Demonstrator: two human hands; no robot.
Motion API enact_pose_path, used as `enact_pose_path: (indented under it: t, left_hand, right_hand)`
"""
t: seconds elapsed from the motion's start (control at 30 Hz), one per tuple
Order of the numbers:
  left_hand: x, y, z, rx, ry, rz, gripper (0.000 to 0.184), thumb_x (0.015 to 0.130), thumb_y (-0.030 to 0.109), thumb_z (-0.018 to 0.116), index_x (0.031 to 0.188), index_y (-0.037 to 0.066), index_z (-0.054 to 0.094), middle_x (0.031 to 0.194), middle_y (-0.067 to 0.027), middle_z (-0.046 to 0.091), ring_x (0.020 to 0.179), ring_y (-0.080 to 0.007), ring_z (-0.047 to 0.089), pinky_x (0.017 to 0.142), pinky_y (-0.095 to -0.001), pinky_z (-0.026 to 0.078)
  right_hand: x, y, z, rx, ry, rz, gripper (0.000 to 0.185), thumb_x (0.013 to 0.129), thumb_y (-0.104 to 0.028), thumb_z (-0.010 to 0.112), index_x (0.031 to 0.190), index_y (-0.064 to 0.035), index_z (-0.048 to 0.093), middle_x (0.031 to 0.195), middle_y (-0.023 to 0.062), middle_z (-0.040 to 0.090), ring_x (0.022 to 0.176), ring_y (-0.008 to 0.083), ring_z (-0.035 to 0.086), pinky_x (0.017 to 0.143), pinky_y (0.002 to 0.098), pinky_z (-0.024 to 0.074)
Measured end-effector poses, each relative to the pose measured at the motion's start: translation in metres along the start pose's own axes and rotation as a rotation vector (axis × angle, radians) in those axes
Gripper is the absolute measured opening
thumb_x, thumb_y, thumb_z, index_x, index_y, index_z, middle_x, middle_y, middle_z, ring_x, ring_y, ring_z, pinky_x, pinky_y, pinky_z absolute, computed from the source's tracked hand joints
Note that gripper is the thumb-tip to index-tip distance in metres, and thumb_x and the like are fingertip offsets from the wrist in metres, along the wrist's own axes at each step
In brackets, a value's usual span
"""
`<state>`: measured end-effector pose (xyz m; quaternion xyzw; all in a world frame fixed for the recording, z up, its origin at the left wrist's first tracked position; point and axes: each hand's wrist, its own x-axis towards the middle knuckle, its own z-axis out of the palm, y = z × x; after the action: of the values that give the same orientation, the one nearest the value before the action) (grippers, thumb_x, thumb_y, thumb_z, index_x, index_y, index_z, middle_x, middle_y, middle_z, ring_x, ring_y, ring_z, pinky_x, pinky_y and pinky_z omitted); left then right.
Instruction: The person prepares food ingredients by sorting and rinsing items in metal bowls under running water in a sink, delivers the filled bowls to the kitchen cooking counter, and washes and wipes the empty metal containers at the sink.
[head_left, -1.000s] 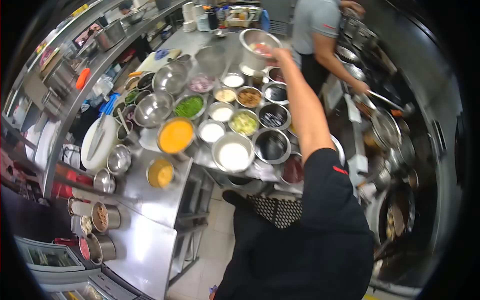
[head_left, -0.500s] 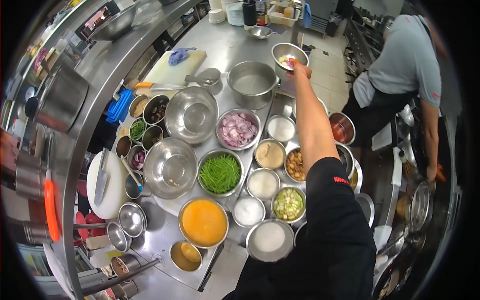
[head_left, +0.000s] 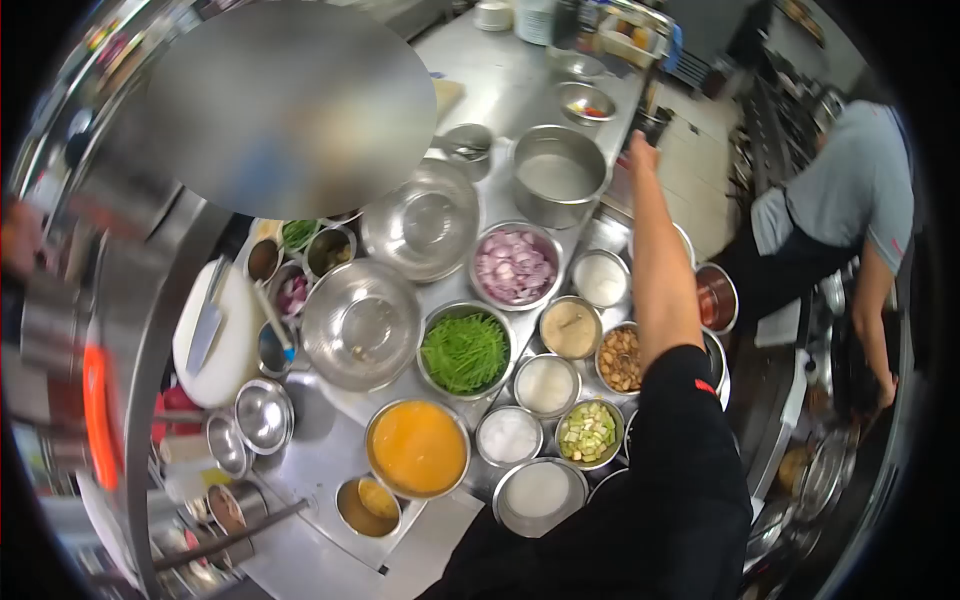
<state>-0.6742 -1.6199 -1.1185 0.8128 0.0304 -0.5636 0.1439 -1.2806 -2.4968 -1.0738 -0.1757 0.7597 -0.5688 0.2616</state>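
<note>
My right arm stretches far forward over the prep counter. My right hand (head_left: pixel 643 152) is at the counter's right edge, beside a dark holder with upright utensils (head_left: pixel 655 118); its fingers are too small and smeared to tell if they grip anything. To its left, a small steel bowl (head_left: pixel 586 103) with red and pale pieces rests on the counter. A large steel pot (head_left: pixel 560 178) stands nearer to me. Below it are a bowl of chopped red onion (head_left: pixel 515 265) and a bowl of cut green herbs (head_left: pixel 466 350). My left hand is out of view.
Orange liquid fills a bowl (head_left: pixel 417 448) in front. Several steel tubs hold white powders, nuts (head_left: pixel 620 358) and chopped green vegetable (head_left: pixel 588 434). A knife (head_left: pixel 206 325) lies on a white board at left. A co-worker (head_left: pixel 840 190) stands at the right. A grey blur covers the upper left.
The small bowl has left my right hand and now rests on the far counter. My hand has shifted right of it. The view has turned left, and a grey blur has appeared.
</note>
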Motion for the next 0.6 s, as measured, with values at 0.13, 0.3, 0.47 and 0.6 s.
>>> enact_pose_path:
  t: [0.13,0.3,0.47,0.6]
  left_hand:
    - [0.012,-0.078,-0.036,-0.025,-0.157,0.07,0.047,0.093,0.042,0.041,0.114,0.004,0.058,0.104,-0.0153,0.062,0.097,-0.0195,0.059,0.084,-0.0316,0.049]
    - [0.043,-0.241,-0.048,-0.105,-0.415,0.531,0.047,0.093,0.043,0.041,0.113,0.004,0.058,0.104,-0.0157,0.062,0.097,-0.0196,0.059,0.084,-0.0314,0.049]
    - [0.05,-0.367,0.035,-0.425,0.506,-0.149,0.047,0.08,0.04,0.057,0.096,-0.003,0.063,0.094,-0.0233,0.064,0.086,-0.0308,0.064,0.076,-0.0395,0.05]
    - [0.049,-0.457,0.096,-0.524,0.674,-0.399,0.045,0.076,0.036,0.054,0.103,0.001,0.064,0.103,-0.0223,0.062,0.1,-0.0341,0.059,0.091,-0.0409,0.043]
  right_hand:
    - [-0.06,-0.048,-0.021,0.118,-0.175,-0.212,0.039,0.088,-0.041,0.048,0.086,-0.0054,0.064,0.073,0.0076,0.062,0.064,0.0211,0.057,0.058,0.0352,0.0475]
    - [-0.201,-0.085,-0.033,0.243,-0.674,-0.417,0.045,0.091,-0.028,0.05,0.126,-0.0005,0.046,0.125,0.018,0.05,0.113,0.0307,0.052,0.092,0.0418,0.0445]
    - [-0.485,-0.044,-0.075,0.186,-1.226,-0.537,0.034,0.089,-0.024,0.057,0.116,-0.003,0.055,0.11,0.0062,0.06,0.089,0.0126,0.057,0.076,0.0252,0.0474]
    - [-0.775,0.037,-0.191,-0.106,-1.768,-0.653,0.033,0.087,-0.024,0.059,0.112,-0.0025,0.056,0.103,0.0078,0.061,0.079,0.0111,0.057,0.067,0.0232,0.0468]
